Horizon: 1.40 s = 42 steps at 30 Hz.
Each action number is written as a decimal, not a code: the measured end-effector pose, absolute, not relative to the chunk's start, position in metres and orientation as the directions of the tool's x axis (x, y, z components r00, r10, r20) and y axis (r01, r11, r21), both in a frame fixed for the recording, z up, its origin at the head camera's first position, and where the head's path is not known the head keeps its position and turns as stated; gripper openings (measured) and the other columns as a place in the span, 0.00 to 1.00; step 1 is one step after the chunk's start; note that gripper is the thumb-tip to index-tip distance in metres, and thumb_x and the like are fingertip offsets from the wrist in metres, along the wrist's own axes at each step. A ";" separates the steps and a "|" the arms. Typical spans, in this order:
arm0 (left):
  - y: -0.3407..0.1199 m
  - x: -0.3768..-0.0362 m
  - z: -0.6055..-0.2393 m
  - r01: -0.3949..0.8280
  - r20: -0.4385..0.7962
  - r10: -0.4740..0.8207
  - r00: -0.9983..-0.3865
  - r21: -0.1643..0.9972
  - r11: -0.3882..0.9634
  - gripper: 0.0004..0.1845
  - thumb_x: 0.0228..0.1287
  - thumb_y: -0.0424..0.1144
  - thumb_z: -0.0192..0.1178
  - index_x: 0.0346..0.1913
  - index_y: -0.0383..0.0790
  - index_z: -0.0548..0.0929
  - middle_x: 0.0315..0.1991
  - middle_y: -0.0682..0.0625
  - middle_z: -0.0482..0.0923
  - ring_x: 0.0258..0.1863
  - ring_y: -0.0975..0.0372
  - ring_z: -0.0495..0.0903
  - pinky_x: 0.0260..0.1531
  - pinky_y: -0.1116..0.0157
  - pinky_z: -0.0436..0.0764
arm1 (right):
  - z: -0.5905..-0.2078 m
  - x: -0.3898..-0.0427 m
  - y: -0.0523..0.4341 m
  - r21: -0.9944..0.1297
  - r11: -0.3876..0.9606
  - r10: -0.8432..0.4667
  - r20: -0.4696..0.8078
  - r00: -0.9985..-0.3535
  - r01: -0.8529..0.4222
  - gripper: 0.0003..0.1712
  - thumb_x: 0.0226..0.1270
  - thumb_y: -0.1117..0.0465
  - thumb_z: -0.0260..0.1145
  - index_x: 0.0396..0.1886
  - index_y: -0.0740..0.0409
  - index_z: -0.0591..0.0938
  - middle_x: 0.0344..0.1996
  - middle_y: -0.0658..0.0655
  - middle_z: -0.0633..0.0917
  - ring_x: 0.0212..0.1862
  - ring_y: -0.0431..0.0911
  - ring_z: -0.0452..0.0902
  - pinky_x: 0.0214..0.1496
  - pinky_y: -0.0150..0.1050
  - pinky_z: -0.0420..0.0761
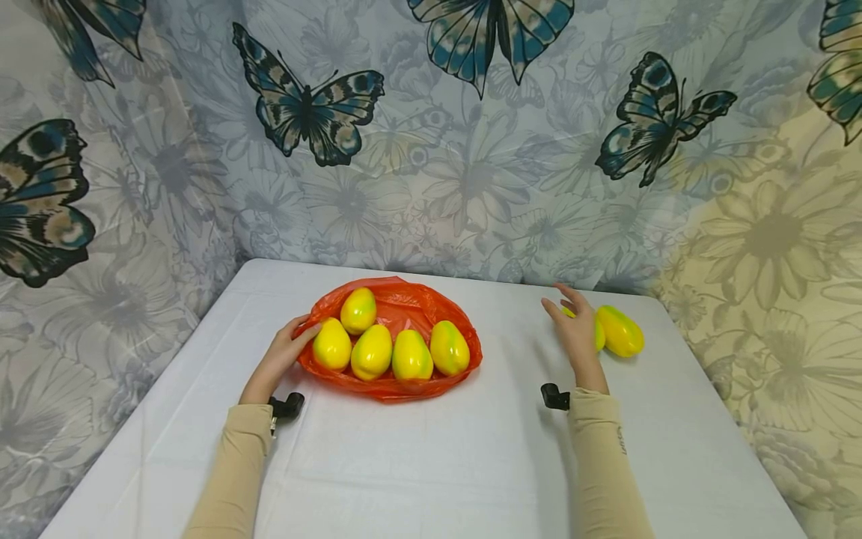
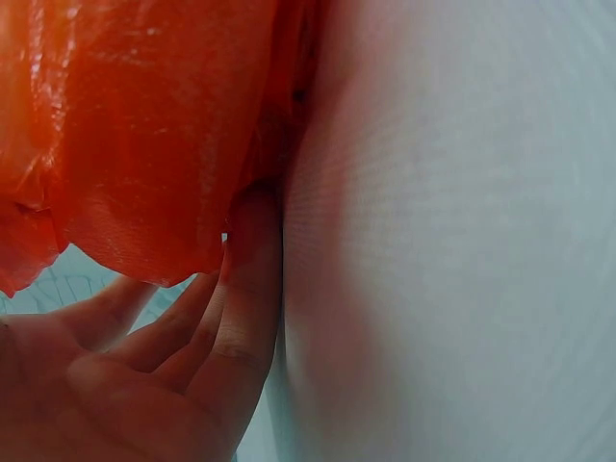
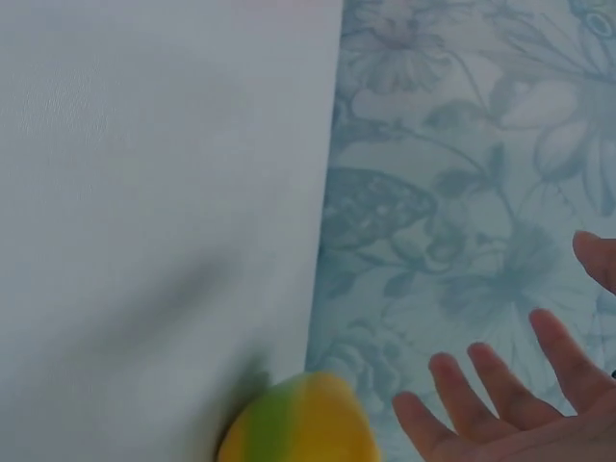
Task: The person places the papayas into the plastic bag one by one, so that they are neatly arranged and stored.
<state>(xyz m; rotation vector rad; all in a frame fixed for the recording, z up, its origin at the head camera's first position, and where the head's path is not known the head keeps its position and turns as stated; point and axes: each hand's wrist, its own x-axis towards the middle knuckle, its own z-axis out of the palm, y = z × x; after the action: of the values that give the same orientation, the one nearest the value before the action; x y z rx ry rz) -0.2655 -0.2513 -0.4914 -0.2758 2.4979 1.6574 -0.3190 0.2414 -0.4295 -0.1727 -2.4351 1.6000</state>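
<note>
A: Start with the biggest thing in front of you.

B: You face a white table (image 1: 417,464), with a butterfly-print curtain (image 1: 471,150) hung close behind its far edge and round both sides. You can see the far edge and both far corners, and the cloth runs on toward you between your sleeves.

A: And on it?

B: An orange plastic bag (image 1: 404,303) lies spread flat, left of centre and toward the far edge. Five mangoes (image 1: 391,348) sit on it: four in a row along the near side, side by side, and one behind the left end of that row. They are yellow and glossy, some with a green blush, each pointed at the top.

A: Where is your left hand?

B: Your left hand (image 1: 281,353) is at the bag's left rim, beside the leftmost mango. In the left wrist view the fingers (image 2: 252,289) lie straight and relaxed, their tips touching the orange film, not closed round it.

A: And the right?

B: Your right hand (image 1: 576,326) is well right of the bag, near the far right corner, fingers spread and loose, grasping nothing. Two loose mangoes (image 1: 619,331) lie just beyond it, the nearer one partly hidden behind the hand. I cannot tell whether you touch it.

A: Room to move?

B: A bare strip of cloth separates the bag from your right hand. The loose mangoes lie close to the right edge.
</note>
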 end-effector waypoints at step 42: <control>-0.250 -0.264 -0.489 -0.236 -0.223 -0.079 -0.972 0.902 0.362 0.43 0.69 0.63 0.50 0.77 0.41 0.53 0.76 0.37 0.53 0.73 0.45 0.58 0.73 0.44 0.58 | -0.447 -0.309 0.286 -0.916 0.384 0.315 0.008 -0.949 0.119 0.35 0.70 0.56 0.63 0.73 0.56 0.65 0.75 0.60 0.63 0.76 0.53 0.54 0.78 0.46 0.56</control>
<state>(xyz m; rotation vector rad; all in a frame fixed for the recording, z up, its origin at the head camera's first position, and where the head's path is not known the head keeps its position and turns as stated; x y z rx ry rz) -0.2638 -0.2503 -0.4892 -0.2884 2.4726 1.6745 -0.3087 0.2862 -0.4471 -0.3907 -2.4576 1.6023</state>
